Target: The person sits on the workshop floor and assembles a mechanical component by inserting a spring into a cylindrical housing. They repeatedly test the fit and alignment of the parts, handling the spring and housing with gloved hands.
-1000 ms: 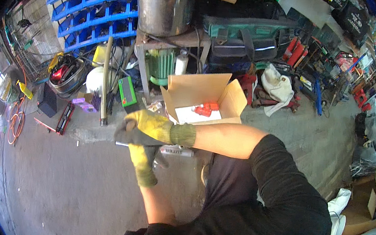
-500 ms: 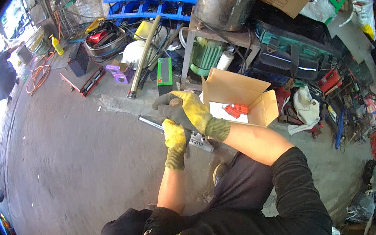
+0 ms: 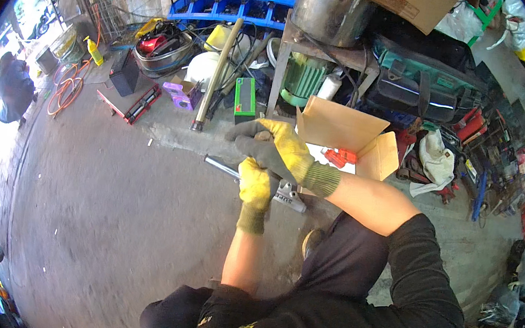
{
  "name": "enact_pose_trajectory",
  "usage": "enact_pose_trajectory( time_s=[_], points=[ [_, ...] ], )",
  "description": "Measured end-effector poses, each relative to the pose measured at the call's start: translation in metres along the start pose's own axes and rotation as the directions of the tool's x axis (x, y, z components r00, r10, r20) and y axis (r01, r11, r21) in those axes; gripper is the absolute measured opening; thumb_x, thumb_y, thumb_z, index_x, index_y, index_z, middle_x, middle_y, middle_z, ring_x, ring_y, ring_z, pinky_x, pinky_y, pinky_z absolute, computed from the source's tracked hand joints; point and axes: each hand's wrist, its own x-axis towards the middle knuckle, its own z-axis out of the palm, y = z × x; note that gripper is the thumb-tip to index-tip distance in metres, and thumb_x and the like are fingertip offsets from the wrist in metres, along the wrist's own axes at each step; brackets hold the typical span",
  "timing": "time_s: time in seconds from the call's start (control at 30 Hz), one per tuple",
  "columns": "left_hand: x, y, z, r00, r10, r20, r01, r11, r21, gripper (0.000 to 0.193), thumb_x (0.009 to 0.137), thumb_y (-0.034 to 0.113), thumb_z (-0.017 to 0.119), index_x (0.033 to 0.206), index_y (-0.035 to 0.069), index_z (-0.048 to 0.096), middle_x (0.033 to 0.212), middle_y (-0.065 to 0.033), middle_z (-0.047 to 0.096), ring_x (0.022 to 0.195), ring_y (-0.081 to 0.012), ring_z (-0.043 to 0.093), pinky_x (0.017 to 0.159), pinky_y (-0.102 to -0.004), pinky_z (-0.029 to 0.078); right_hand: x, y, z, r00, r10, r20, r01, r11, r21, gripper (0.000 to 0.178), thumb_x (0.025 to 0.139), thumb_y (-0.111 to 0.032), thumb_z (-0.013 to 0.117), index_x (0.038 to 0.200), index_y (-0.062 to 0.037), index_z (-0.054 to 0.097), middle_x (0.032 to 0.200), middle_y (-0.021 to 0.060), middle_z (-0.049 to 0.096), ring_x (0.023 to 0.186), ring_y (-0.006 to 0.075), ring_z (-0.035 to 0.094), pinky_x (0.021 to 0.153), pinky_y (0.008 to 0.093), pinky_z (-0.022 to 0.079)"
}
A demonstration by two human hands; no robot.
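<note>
Both hands wear yellow and dark grey work gloves and are stacked close together in front of me. My right hand (image 3: 280, 148) is closed round a thing with a brown rounded end (image 3: 264, 136), which shows between thumb and fingers. Just below it, my left hand (image 3: 256, 186) is closed in a fist; what lies in its fingers is hidden. Behind the left hand runs a silver metal rod (image 3: 220, 166). On the hand's other side shows a grey metal piece (image 3: 290, 197) with dark lettering. Whether these two parts join cannot be seen.
Behind my hands an open cardboard box (image 3: 340, 122) holds red items (image 3: 339, 156). A black battery with a green label (image 3: 245, 96), a long pole (image 3: 218, 71) and a red-and-black tool (image 3: 136, 105) are at the back. My shoe (image 3: 312, 243) stands nearby.
The view has shifted slightly, so the surroundings sit further right and a little higher. Both gloved hands keep nearly the same closed, stacked pose.
</note>
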Motion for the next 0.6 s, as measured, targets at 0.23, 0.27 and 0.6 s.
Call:
enact_pose_trajectory(
  time_s=[0.23,0.27,0.6],
  points=[
    [-0.008,-0.005,-0.042,0.964,-0.027,0.263,0.209,0.684,-0.698,0.039,0.089,0.024,0.08,0.119,0.0,0.074,0.117,-0.0142,0.076,0.105,-0.029,0.074,0.091,-0.0447,0.058,-0.008,-0.018,-0.034,0.8,-0.039,0.598,0.052,0.999,-0.004,0.037,0.094,-0.021,0.077,0.128,-0.0067,0.075,0.112,0.0067,0.078,0.098,0.0081,0.071,0.085,0.029,0.06],
    [-0.009,-0.005,-0.049,0.982,0.102,0.159,0.06,0.632,-0.772,0.041,0.088,0.024,0.08,0.121,-0.001,0.072,0.119,-0.0138,0.076,0.108,-0.0261,0.073,0.092,-0.0438,0.058,-0.007,-0.019,-0.039,0.701,-0.253,0.667,0.328,0.944,0.013,0.037,0.094,-0.016,0.075,0.13,-0.0054,0.075,0.114,0.0086,0.078,0.1,0.009,0.071,0.085,0.0291,0.06],
    [-0.001,-0.011,0.01,0.98,-0.176,0.091,0.187,0.972,-0.142,0.017,0.087,0.014,0.075,0.1,0.002,0.073,0.093,-0.0118,0.076,0.09,-0.029,0.073,0.083,-0.0414,0.057,0.005,0.005,0.003,0.99,0.127,-0.067,-0.125,0.992,0.031,0.024,0.091,-0.029,0.083,0.103,-0.0084,0.078,0.086,-0.0007,0.074,0.079,0.009,0.066,0.074,0.0296,0.054]
  ],
)
